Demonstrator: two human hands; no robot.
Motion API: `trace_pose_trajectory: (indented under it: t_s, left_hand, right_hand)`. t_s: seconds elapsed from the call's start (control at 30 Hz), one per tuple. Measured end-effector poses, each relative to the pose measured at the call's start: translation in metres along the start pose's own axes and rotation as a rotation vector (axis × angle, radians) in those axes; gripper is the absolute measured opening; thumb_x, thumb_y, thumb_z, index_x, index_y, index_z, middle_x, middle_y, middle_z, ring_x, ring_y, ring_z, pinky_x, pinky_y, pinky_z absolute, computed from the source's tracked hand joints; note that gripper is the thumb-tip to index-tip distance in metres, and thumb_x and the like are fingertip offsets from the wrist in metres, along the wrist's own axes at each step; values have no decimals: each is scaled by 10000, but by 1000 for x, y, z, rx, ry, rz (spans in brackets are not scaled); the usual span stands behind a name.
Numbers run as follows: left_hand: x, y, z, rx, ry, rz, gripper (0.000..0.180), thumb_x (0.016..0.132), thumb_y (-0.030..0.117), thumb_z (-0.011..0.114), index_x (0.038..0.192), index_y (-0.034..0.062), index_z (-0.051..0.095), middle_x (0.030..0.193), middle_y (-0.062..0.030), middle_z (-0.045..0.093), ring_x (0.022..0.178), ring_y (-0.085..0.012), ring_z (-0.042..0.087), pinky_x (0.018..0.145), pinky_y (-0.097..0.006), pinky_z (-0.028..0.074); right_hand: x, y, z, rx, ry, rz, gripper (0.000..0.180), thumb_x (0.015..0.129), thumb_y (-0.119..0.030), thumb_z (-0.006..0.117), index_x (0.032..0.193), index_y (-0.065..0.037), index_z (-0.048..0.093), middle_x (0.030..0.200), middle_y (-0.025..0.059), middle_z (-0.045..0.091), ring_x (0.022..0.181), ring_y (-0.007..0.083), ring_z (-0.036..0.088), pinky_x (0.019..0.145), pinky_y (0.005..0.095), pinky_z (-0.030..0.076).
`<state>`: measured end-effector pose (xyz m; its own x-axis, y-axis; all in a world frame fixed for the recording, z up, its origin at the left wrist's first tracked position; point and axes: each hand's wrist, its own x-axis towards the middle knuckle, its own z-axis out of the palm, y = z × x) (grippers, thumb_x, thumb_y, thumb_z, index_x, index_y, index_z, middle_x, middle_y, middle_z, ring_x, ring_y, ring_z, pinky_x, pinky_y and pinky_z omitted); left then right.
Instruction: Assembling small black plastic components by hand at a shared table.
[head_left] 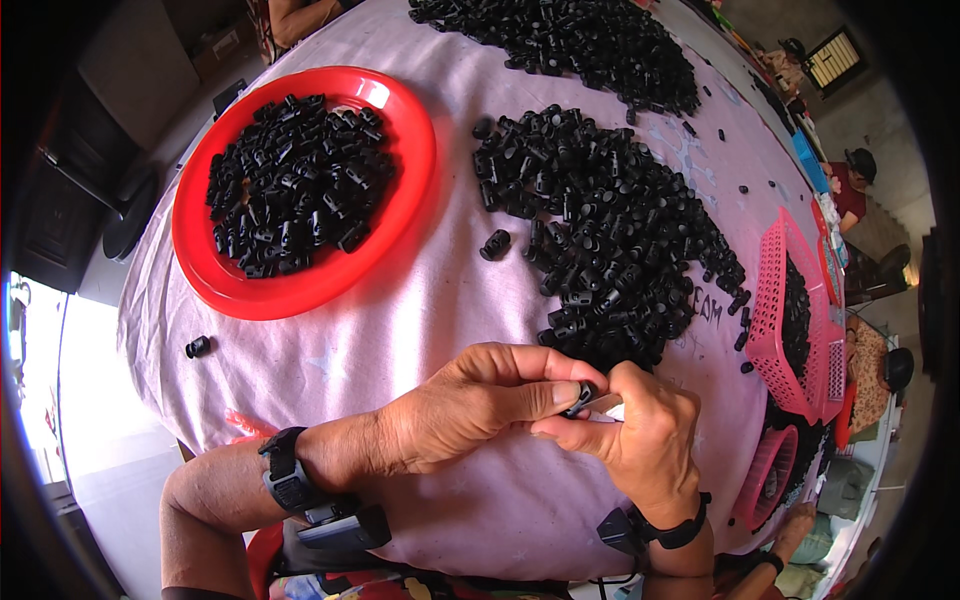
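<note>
My left hand (470, 405) pinches a small black plastic piece (580, 397) between thumb and forefinger, just above the near edge of the table. My right hand (640, 440) meets it from the right and grips a thin pale tool (605, 405) whose tip touches that piece. Both wrists wear black bands. Right behind my hands lies a large heap of the same black plastic pieces (600, 230) on the pink cloth (400, 330).
A red round plate (405, 215) full of black pieces sits at the left. Another heap (580, 40) lies further back. Pink baskets (790, 310) with more pieces stand at the right. One loose piece (198, 347) lies near the left table edge. Other people sit at the far side.
</note>
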<state>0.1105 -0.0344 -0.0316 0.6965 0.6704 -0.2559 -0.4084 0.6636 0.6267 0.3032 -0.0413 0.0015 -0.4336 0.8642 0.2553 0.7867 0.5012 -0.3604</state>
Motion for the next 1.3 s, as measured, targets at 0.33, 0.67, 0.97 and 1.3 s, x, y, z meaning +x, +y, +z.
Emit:
trace_pose_trajectory:
  t_s: [0.33,0.67,0.97,1.3]
  left_hand:
    - [2,-3,-2,-39,47,55,281,953,134,557,1207,19,589,1097,-58,631,1013,-115,580,924,-249,444]
    - [1,0,-1,-170,113,85,277,950,193,576,1174,32,593,1043,-49,632,942,-117,593,881,-253,472]
    - [0,9,-3,-22,57,-53,315,948,268,594,1164,39,593,980,21,613,846,-58,565,745,-206,464]
    - [2,1,-7,-97,32,-3,262,904,173,653,1147,89,603,975,32,623,849,-42,542,774,-202,430]
  right_hand:
    - [4,4,2,54,107,-102,457,687,-433,815,669,-95,507,540,21,560,470,171,586,422,281,467]
    - [8,2,-1,105,219,-179,286,712,-167,823,894,-43,640,610,36,606,492,173,601,444,281,474]
    - [8,5,-7,228,139,-214,260,707,-39,782,937,-46,662,664,47,646,514,163,616,459,265,486]
    - [9,4,-1,349,178,-185,335,674,16,737,1001,-42,687,616,1,614,427,57,447,416,227,343]
